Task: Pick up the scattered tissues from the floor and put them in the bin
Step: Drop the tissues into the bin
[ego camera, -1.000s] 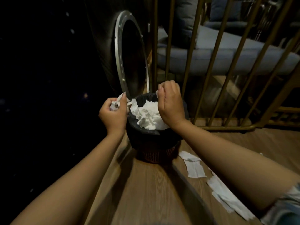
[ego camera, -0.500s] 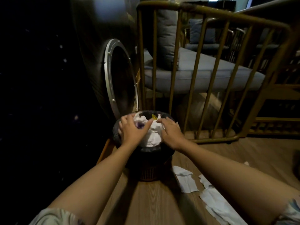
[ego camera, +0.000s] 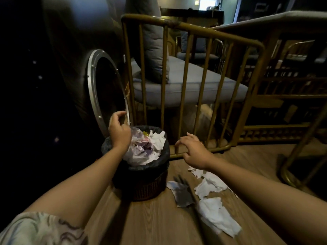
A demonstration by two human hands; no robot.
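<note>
**Desk:** What does the head view show?

**Caption writer:** A person's two bare arms reach over a small dark bin (ego camera: 141, 174) lined with a black bag, standing on a wooden floor (ego camera: 159, 223) beside a gold railing (ego camera: 185, 85). The bin is heaped with crumpled tissues (ego camera: 155, 144) and a bit of clear plastic. The left hand (ego camera: 118, 132) hovers over the bin's left rim, fingers loosely curled and holding nothing. The right hand (ego camera: 193, 151) hangs to the bin's right, fingers spread and empty.

**Desk:** And what remains on the floor?

**Caption writer:** Several torn tissue pieces (ego camera: 210, 186) lie just right of the bin, one partly under the right hand's shadow, and a larger sheet (ego camera: 217, 216) lies nearer the camera.

**Desk:** Which step is it?

**Caption writer:** It appears to fall between a drop and the next pickup. The next move likely calls for the right hand to lower onto the nearest scraps and gather them, then carry them up to the already full bin, pressing them in so none spills.
</note>
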